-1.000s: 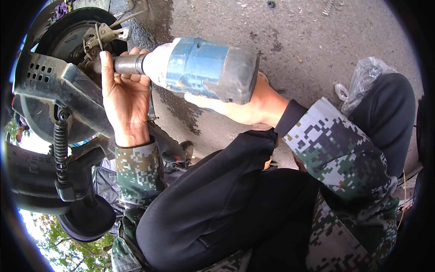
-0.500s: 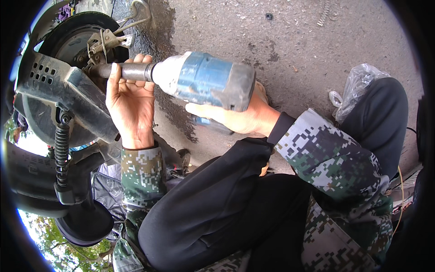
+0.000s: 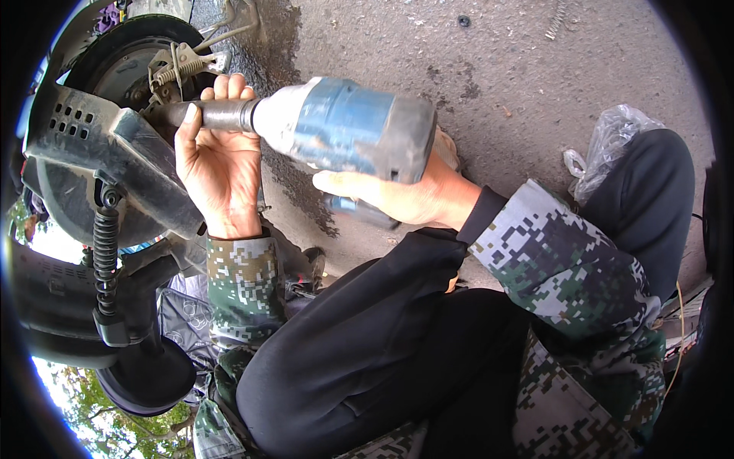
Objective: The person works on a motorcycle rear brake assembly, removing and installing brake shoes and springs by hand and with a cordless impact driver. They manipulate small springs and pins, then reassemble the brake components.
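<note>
Blue and grey, the driver lay between my hands, beside the wheel; within a second its base had come into view and my left thumb had dropped across the socket, suggesting a lighter hold; my left hand half-curled round the socket, my right hand gripped the driver; its long axis ran nearly level, socket leftward, tip unclear.

left hand at left, palm up, fingers and thumb curled, right hand farther right, closed in grip, thumb pointing left
</note>
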A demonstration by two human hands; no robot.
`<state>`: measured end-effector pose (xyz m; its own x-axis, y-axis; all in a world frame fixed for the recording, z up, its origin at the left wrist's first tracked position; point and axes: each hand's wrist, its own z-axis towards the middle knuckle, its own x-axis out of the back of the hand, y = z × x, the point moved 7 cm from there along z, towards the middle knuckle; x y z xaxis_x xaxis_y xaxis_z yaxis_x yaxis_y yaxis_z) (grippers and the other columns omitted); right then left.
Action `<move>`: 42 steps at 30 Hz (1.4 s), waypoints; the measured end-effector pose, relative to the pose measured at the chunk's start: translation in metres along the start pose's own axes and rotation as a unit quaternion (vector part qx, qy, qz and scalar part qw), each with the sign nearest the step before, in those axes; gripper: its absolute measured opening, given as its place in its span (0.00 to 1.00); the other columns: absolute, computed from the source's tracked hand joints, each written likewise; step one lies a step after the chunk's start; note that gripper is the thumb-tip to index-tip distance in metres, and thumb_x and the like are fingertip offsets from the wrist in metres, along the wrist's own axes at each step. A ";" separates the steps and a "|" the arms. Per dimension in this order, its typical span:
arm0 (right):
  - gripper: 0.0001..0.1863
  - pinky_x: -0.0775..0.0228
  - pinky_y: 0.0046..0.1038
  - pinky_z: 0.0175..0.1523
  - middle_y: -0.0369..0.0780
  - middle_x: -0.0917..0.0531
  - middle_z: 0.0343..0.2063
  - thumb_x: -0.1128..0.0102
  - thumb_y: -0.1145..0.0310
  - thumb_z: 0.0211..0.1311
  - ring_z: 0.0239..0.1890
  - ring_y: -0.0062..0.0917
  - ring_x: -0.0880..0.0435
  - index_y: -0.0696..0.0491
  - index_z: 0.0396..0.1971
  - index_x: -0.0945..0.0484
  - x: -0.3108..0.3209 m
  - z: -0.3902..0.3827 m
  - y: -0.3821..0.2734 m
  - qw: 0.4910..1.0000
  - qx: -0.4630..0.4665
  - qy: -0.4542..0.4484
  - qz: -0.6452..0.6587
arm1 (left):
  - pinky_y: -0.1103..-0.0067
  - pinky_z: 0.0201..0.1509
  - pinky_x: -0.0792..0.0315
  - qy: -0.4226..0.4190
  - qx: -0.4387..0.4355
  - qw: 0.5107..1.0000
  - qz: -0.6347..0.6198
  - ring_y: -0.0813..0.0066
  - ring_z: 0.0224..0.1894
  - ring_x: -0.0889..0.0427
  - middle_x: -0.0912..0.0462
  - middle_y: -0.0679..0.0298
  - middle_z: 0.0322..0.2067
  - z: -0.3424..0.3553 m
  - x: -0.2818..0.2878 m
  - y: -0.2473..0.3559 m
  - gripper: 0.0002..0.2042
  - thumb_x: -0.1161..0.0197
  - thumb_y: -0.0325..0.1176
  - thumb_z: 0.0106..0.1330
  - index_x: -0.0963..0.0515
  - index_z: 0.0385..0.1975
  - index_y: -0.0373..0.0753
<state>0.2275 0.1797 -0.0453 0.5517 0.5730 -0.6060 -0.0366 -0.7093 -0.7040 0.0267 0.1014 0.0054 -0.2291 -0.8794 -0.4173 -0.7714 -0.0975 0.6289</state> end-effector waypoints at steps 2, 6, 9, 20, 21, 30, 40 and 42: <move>0.15 0.21 0.30 0.44 0.36 0.14 0.33 0.30 0.64 0.65 0.34 0.23 0.16 0.56 0.46 0.18 -0.009 -0.006 0.015 0.974 -0.153 -0.053 0.156 | 0.55 0.73 0.28 0.001 -0.002 0.999 0.043 0.48 0.66 0.23 0.21 0.40 0.59 0.002 0.002 -0.002 0.17 0.41 0.35 0.78 0.26 0.55 0.26; 0.15 0.22 0.28 0.42 0.34 0.15 0.33 0.31 0.65 0.66 0.35 0.20 0.17 0.57 0.47 0.19 -0.018 -0.009 0.012 0.957 -0.215 -0.091 0.174 | 0.59 0.66 0.21 0.002 -0.011 0.995 0.097 0.51 0.58 0.16 0.15 0.44 0.53 0.000 0.009 -0.001 0.21 0.41 0.45 0.80 0.23 0.53 0.28; 0.15 0.22 0.29 0.42 0.35 0.14 0.33 0.31 0.66 0.66 0.35 0.20 0.16 0.58 0.47 0.18 -0.011 -0.007 0.008 0.971 -0.191 -0.062 0.128 | 0.63 0.66 0.23 0.076 -0.039 0.989 0.120 0.55 0.59 0.17 0.17 0.44 0.57 -0.009 0.020 0.004 0.24 0.41 0.50 0.79 0.22 0.55 0.29; 0.21 0.23 0.32 0.53 0.42 0.15 0.43 0.29 0.63 0.65 0.45 0.30 0.16 0.58 0.53 0.20 -0.008 0.002 0.005 0.998 -0.036 -0.058 0.000 | 0.59 0.76 0.34 0.015 -0.027 0.998 0.051 0.52 0.66 0.24 0.24 0.40 0.63 0.000 -0.005 0.002 0.29 0.42 0.44 0.79 0.33 0.64 0.20; 0.19 0.23 0.30 0.48 0.39 0.15 0.39 0.29 0.63 0.65 0.41 0.26 0.16 0.57 0.51 0.19 -0.007 0.002 0.011 0.994 -0.082 -0.056 0.038 | 0.58 0.76 0.34 0.025 -0.036 0.997 0.058 0.51 0.66 0.25 0.24 0.40 0.62 0.000 -0.004 0.003 0.28 0.42 0.42 0.79 0.33 0.64 0.20; 0.21 0.21 0.30 0.51 0.39 0.13 0.44 0.28 0.68 0.64 0.45 0.23 0.15 0.57 0.55 0.21 -0.009 0.004 -0.002 0.997 -0.044 -0.032 0.058 | 0.54 0.69 0.25 -0.027 -0.007 0.999 -0.035 0.49 0.60 0.19 0.18 0.43 0.53 0.002 -0.006 -0.003 0.15 0.43 0.36 0.80 0.25 0.52 0.28; 0.11 0.26 0.21 0.35 0.31 0.16 0.31 0.29 0.69 0.65 0.26 0.14 0.23 0.54 0.44 0.18 -0.021 -0.006 0.017 0.958 -0.216 -0.065 0.179 | 0.53 0.68 0.24 -0.005 -0.023 1.000 -0.007 0.49 0.58 0.18 0.17 0.45 0.50 0.003 -0.006 -0.005 0.15 0.39 0.38 0.78 0.24 0.51 0.29; 0.11 0.27 0.22 0.34 0.31 0.16 0.33 0.30 0.70 0.65 0.26 0.14 0.24 0.54 0.45 0.18 -0.024 -0.007 0.018 0.949 -0.225 -0.068 0.211 | 0.53 0.68 0.25 -0.001 -0.025 1.000 -0.008 0.49 0.57 0.17 0.16 0.45 0.50 0.003 -0.006 -0.006 0.15 0.39 0.38 0.78 0.24 0.50 0.30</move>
<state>0.2195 0.1500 -0.0403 0.4531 0.2258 -0.8624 0.1461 -0.9731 -0.1780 0.0306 0.1086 0.0023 -0.2181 -0.8763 -0.4295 -0.7450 -0.1348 0.6533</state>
